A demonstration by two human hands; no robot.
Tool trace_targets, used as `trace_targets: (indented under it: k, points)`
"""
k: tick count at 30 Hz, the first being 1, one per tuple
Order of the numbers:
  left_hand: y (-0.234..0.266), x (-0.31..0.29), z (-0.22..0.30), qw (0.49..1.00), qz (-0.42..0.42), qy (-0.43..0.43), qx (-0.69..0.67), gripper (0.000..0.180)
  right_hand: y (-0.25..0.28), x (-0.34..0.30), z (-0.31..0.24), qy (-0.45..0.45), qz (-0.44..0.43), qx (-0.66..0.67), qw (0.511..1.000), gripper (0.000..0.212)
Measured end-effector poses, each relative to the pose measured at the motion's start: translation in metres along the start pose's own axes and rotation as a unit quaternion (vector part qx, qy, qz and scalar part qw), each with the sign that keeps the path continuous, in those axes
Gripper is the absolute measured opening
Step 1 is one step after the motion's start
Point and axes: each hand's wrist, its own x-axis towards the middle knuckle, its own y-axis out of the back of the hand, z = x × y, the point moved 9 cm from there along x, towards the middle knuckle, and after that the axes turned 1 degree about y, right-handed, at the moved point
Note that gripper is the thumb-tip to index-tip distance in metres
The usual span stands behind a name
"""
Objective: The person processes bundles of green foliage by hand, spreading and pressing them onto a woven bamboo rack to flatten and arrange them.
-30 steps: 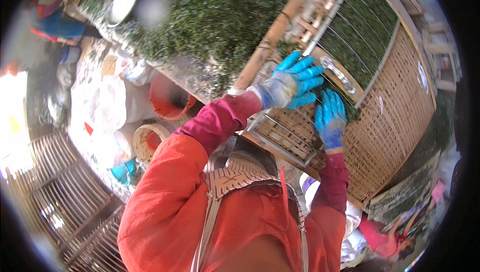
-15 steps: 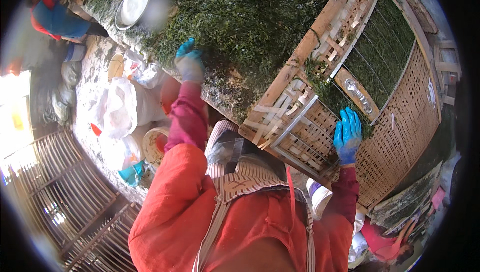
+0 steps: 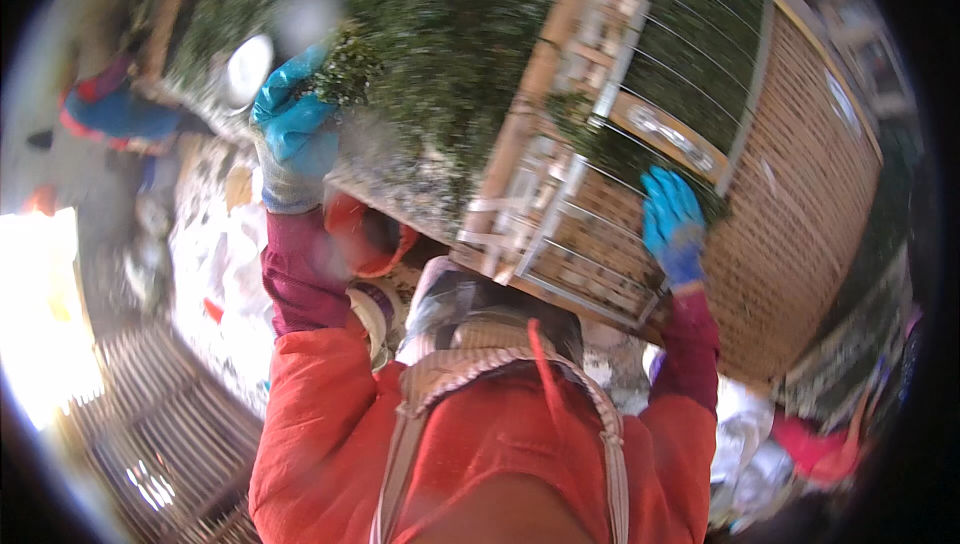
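Note:
My left hand (image 3: 297, 119), in a blue-coated glove, is raised over the near left edge of a wide pile of green leafy shreds (image 3: 450, 54). Its fingers are closed round a clump of the green shreds (image 3: 350, 69). My right hand (image 3: 672, 219), gloved alike, rests open with fingers extended at the edge of a wired frame (image 3: 580, 194) on a woven bamboo panel (image 3: 800, 194). Just beyond its fingertips sits a wooden block with a shiny handle (image 3: 668, 139). A layer of green shreds (image 3: 695, 29) fills the frame's far section; bare weave shows in the near section.
A white bowl (image 3: 249, 70) stands by the pile's left edge. Below my left arm are a red bucket (image 3: 368, 236) and a pale tub (image 3: 372, 314). Slatted racks (image 3: 165, 434) lie lower left. One person (image 3: 125, 119) is at far left, another in red (image 3: 815, 449) lower right.
My left hand has come up and leftward from the pile's edge, now with a green clump in it. My right hand stays on the frame. The whole view has shifted and blurred.

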Motion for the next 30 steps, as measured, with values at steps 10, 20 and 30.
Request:
trace_targets:
  k: [10, 20, 30]
  points:
    - [-0.273, -0.066, -0.2, 0.72, -0.409, -0.165, 0.535, 0.042, 0.007, -0.036, 0.024, 0.03, 0.01, -0.057, 0.998, 0.041]
    - [-0.268, -0.114, -0.219, 0.65, -0.454, -0.2, 0.575, 0.048, 0.006, -0.016, 0.015, -0.006, 0.076, 0.01, 0.997, 0.042]
    - [-0.188, -0.048, -0.188, 0.837, -0.334, -0.092, 0.424, 0.073, 0.0, 0.003, 0.006, -0.057, 0.069, 0.066, 0.994, 0.032]
